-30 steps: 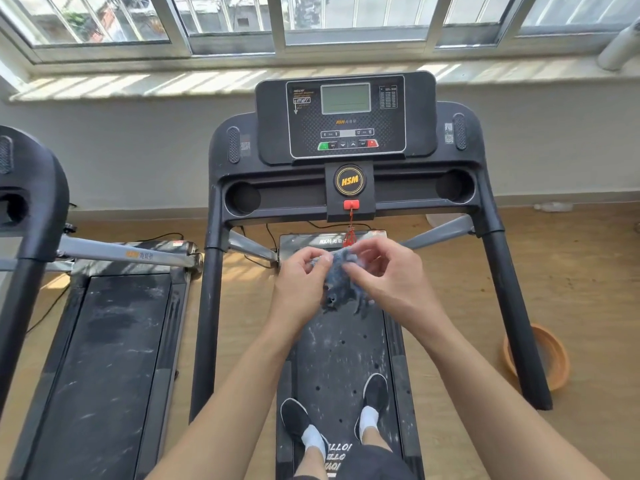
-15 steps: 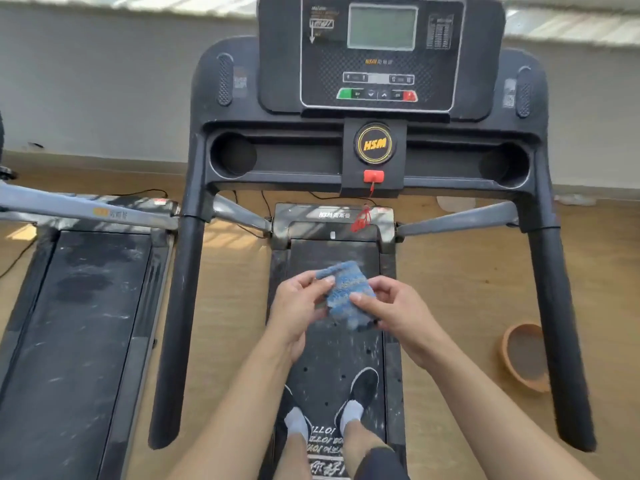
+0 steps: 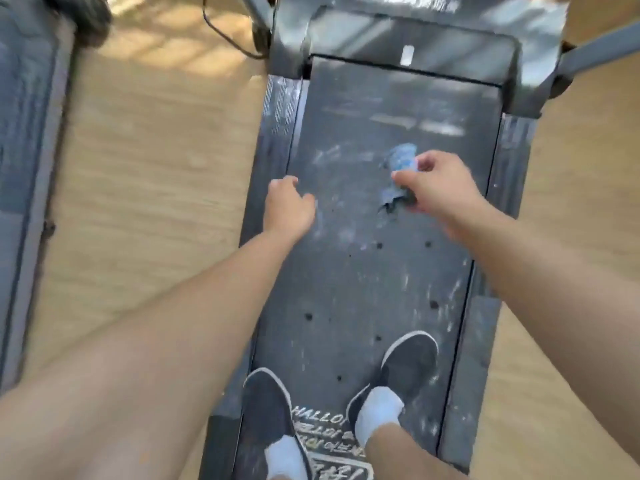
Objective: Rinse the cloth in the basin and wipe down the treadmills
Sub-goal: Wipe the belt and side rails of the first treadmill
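Note:
I look straight down at the dusty black belt of the treadmill [image 3: 381, 271] that I stand on. My right hand [image 3: 436, 188] grips a folded blue-grey cloth [image 3: 400, 164] above the front half of the belt. Whether the cloth touches the belt I cannot tell. My left hand [image 3: 289, 206] hovers over the belt's left edge, fingers loosely curled, holding nothing. The basin is out of view.
A second treadmill [image 3: 24, 133] runs along the far left. Wooden floor [image 3: 156, 150] lies between the two machines and to the right. A black cable [image 3: 225, 36] trails on the floor at the top. My two shoes [image 3: 408, 362] stand on the belt's rear.
My view has tipped down from the console to the belt. My left hand has let go of the cloth and moved left. My right hand now holds the cloth alone, lower.

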{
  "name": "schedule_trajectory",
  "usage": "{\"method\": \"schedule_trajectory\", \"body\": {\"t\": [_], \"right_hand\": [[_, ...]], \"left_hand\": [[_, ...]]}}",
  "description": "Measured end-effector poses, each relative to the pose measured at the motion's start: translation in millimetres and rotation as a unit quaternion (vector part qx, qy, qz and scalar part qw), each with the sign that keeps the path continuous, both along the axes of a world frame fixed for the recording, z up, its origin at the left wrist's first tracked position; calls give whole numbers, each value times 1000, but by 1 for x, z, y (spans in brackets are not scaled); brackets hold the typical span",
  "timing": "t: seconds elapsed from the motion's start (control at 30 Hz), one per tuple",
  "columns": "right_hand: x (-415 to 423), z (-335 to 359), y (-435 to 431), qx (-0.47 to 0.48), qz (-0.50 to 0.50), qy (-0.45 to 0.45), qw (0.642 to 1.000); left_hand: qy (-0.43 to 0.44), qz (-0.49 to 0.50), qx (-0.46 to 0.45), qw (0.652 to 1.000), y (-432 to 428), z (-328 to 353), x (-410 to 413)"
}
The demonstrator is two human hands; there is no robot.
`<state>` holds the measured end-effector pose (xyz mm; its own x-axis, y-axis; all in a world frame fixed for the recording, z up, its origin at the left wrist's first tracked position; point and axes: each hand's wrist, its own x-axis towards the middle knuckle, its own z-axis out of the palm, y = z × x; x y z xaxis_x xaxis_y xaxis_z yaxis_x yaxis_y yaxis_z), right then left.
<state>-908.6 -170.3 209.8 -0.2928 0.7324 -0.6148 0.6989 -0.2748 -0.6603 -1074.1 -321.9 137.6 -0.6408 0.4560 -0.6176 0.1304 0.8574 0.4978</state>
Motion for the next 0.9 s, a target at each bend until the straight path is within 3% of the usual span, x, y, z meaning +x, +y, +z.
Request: {"method": "schedule_trajectory", "body": {"t": [0.13, 0.33, 0.4, 0.47, 0.67, 0.9], "right_hand": [[-2, -93, 47, 81, -4, -20, 996], [-38, -153, 96, 221, 81, -29, 972], [-55, -172, 104, 255, 190, -55, 947], [-66, -197, 104, 319, 298, -112, 893], [-100, -241, 101, 409, 448, -139, 783], [-117, -273, 107, 443, 447, -166, 760]], "left_hand": [[208, -168, -5, 964, -14, -128, -63], [343, -293, 46, 891, -17, -203, -94], [361, -283, 88, 884, -18, -211, -96], [366, -288, 102, 879, -15, -214, -99], [380, -328, 84, 861, -18, -214, -101], [379, -311, 101, 866, -12, -214, -96]]}}
